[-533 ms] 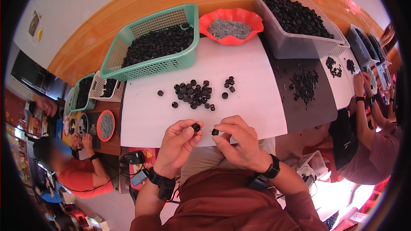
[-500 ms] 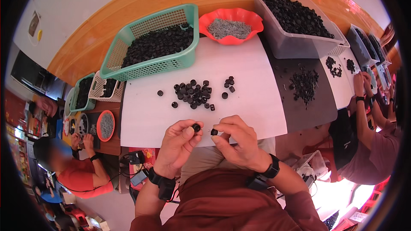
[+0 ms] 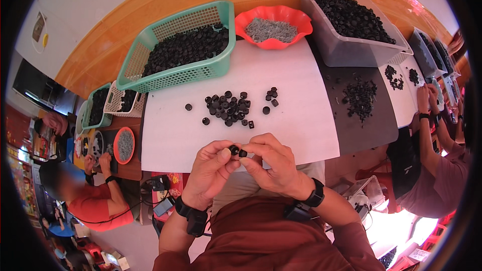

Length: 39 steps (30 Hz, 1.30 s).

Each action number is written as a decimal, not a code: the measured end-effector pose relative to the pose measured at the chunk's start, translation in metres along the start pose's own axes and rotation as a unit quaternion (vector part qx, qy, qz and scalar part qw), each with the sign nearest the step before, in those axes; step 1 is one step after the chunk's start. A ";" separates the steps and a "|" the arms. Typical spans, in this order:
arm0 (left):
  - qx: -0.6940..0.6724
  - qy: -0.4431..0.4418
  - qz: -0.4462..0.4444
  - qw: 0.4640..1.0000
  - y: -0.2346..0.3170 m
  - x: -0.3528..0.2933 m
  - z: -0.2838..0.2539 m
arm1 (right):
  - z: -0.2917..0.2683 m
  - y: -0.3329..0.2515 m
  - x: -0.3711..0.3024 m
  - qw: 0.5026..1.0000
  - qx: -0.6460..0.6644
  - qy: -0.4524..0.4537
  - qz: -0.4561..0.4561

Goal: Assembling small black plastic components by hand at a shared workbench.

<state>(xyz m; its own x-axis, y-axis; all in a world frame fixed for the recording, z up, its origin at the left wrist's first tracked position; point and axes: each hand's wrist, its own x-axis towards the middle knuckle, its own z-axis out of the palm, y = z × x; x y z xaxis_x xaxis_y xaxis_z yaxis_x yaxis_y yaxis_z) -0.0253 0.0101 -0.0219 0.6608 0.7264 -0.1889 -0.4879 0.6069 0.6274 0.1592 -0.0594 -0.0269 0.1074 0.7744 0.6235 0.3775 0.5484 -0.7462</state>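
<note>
My left hand (image 3: 212, 165) pinches a round black plastic knob (image 3: 233, 149) between thumb and fingertips, at the table's near edge. Right beside it, my right hand (image 3: 271, 163) grips a smaller black plastic piece (image 3: 243, 153) with thumb and forefinger. The two parts meet or nearly meet; whether they are joined I cannot tell. Beyond my hands, a loose pile of black knobs (image 3: 228, 109) lies on the white table sheet (image 3: 296, 135). A few more knobs sit apart on either side of it.
At the back stand a green basket (image 3: 221, 70) of black parts, a red wavy bowl (image 3: 281, 45) of metal pins and a clear tub (image 3: 346, 57) of black rings. Small black parts (image 3: 360, 98) are heaped on a dark mat. Co-workers (image 3: 103, 198) sit at both sides.
My right hand has moved left, bringing its small black piece up against the knob in my left hand. My left hand has barely shifted.
</note>
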 end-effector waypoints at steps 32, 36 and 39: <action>0.015 0.001 0.001 1.000 -0.006 0.002 -0.004 | 0.006 0.004 0.002 0.998 -0.034 0.034 -0.041; 0.020 0.003 0.006 1.000 -0.007 0.002 -0.003 | 0.007 0.004 0.003 0.998 -0.035 0.037 -0.046; 0.021 0.007 0.009 1.000 -0.008 0.002 -0.002 | 0.007 0.005 0.002 0.997 -0.042 0.035 -0.047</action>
<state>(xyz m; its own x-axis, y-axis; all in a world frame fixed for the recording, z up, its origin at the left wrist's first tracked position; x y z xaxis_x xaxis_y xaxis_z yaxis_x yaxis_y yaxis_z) -0.0213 0.0075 -0.0287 0.6442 0.7413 -0.1884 -0.4740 0.5802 0.6623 0.1554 -0.0526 -0.0309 0.1305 0.6949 0.7072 0.4651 0.5871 -0.6626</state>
